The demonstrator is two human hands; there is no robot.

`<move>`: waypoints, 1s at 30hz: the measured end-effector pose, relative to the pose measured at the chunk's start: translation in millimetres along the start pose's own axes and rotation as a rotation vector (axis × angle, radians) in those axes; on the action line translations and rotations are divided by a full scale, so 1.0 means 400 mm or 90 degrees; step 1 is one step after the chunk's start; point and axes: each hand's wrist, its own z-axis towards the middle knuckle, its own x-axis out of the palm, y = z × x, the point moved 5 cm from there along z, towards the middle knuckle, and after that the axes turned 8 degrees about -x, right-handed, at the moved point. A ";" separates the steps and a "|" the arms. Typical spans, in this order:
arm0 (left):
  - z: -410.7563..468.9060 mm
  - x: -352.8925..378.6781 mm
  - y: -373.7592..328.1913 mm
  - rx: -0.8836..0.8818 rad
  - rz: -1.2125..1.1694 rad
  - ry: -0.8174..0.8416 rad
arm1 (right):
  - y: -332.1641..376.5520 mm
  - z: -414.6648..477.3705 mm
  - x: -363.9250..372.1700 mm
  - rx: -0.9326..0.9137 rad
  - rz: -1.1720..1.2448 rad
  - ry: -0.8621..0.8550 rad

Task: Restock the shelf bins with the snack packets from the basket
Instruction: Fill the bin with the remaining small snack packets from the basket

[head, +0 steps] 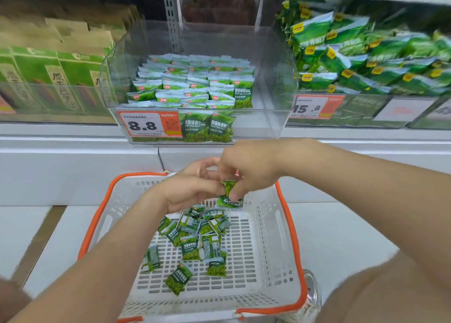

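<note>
A white slotted basket (266,244) with an orange rim stands on the floor below me. Several small green snack packets (195,232) lie loose in its far half. Both hands meet above the basket's far edge. My right hand (249,166) pinches a green packet (229,193) between thumb and fingers. My left hand (192,188) touches the same packet from the left, fingers curled; whether it grips it is unclear. Above, a clear shelf bin (275,95) holds rows of matching packets (192,83) on its left side, with bare room on its right.
An orange 8.8 price tag (148,125) hangs on the bin's front. The bin to the right is heaped with larger green packets (366,54). Green and brown cartons (48,78) fill the left shelf. A white shelf base (73,171) runs behind the basket.
</note>
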 end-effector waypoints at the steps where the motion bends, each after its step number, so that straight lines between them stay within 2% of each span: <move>1: -0.007 0.002 -0.009 0.005 0.005 0.004 | -0.001 -0.010 -0.008 0.011 -0.010 -0.022; 4: -0.024 0.013 -0.031 0.033 0.048 -0.001 | -0.005 -0.039 -0.044 0.060 -0.003 -0.121; 7: -0.041 0.020 -0.069 0.063 0.077 -0.099 | -0.019 -0.067 -0.076 0.097 0.032 -0.185; 9: -0.054 0.030 -0.105 0.090 0.144 -0.176 | -0.026 -0.085 -0.082 0.120 0.045 -0.174; 13: -0.077 0.083 -0.180 0.164 0.291 -0.242 | -0.041 -0.096 -0.058 0.159 0.083 -0.102; 16: -0.095 0.098 -0.228 0.250 0.304 -0.302 | -0.055 -0.111 -0.056 0.174 0.243 -0.135; 19: -0.110 0.079 -0.255 0.315 0.189 -0.362 | -0.084 -0.126 -0.071 0.226 0.466 -0.256; 21: -0.115 0.075 -0.265 0.338 0.166 -0.390 | -0.091 -0.123 -0.069 0.236 0.580 -0.278; 25: -0.123 0.090 -0.284 0.381 0.210 -0.455 | -0.084 -0.121 -0.080 0.167 0.594 -0.301; 28: -0.145 0.105 -0.305 0.480 0.339 -0.603 | -0.075 -0.143 -0.126 0.119 0.636 -0.388; 30: -0.160 0.122 -0.320 0.573 0.535 -0.719 | -0.089 -0.166 -0.176 0.127 0.545 -0.481</move>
